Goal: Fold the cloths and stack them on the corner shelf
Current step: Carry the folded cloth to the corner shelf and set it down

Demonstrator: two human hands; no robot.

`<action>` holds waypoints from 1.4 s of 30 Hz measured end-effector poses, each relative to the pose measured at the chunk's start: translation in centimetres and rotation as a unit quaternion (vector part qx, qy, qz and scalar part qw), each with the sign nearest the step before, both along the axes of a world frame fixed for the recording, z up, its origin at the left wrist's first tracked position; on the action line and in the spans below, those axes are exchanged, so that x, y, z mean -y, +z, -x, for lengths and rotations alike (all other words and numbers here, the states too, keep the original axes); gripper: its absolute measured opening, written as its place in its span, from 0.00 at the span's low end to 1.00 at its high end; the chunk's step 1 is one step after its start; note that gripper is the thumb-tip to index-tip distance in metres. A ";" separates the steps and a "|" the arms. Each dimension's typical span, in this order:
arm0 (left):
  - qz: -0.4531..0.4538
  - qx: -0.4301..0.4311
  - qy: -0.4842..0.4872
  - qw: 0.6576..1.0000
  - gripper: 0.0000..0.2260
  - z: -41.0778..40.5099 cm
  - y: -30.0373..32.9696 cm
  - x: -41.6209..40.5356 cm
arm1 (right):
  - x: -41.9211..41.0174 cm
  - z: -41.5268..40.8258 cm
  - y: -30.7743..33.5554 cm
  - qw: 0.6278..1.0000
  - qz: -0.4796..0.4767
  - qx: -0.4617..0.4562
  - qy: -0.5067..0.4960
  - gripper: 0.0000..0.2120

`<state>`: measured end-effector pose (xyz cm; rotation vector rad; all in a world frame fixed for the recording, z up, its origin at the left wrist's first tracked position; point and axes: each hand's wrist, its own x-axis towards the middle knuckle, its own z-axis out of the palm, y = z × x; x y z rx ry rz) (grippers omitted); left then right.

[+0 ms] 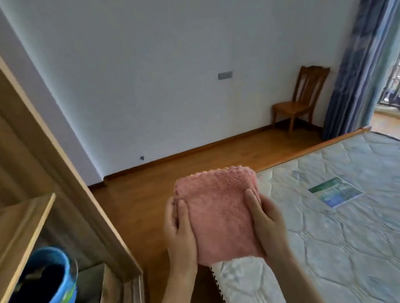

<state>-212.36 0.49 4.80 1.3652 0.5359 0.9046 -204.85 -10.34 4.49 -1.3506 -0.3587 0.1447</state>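
A folded pink cloth (217, 214) is held in the air between both hands, above the edge of the mattress (333, 226) and the floor (150, 175). The left hand (180, 233) clamps its left side, thumb on top; the right hand (265, 219) clamps its right side, fingers (253, 201) pressed on the top face. Folding looks finished, so this is the carry step. The shelf (22, 225) lies at lower left; next the cloth must swing left and be laid flat there without unfolding.
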 end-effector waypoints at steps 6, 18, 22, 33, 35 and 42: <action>0.079 0.051 0.004 0.996 0.11 -1.2 1.6 -9.0 | -9.9 -2.4 1.9 0.998 0.004 0.015 0.066 0.26; -0.065 -0.037 0.090 0.993 0.09 -9.0 -1.3 -24.9 | -26.5 -13.2 -2.0 0.988 0.070 0.105 0.085 0.22; -0.133 -0.068 0.120 0.982 0.09 -14.9 -0.9 -31.6 | -32.9 -19.6 -1.5 0.981 0.108 0.133 0.093 0.19; -0.070 -0.034 0.202 0.976 0.09 -26.1 -0.2 -47.9 | -50.2 -31.8 -0.1 0.971 0.070 0.069 0.217 0.24; -0.073 -0.038 0.211 0.974 0.09 -27.6 -0.8 -51.1 | -53.5 -33.5 -0.6 0.969 0.064 0.062 0.231 0.26; -0.098 -0.031 0.254 0.962 0.07 -31.4 -1.6 -64.6 | -68.1 -37.7 -1.2 0.959 0.067 0.068 0.267 0.30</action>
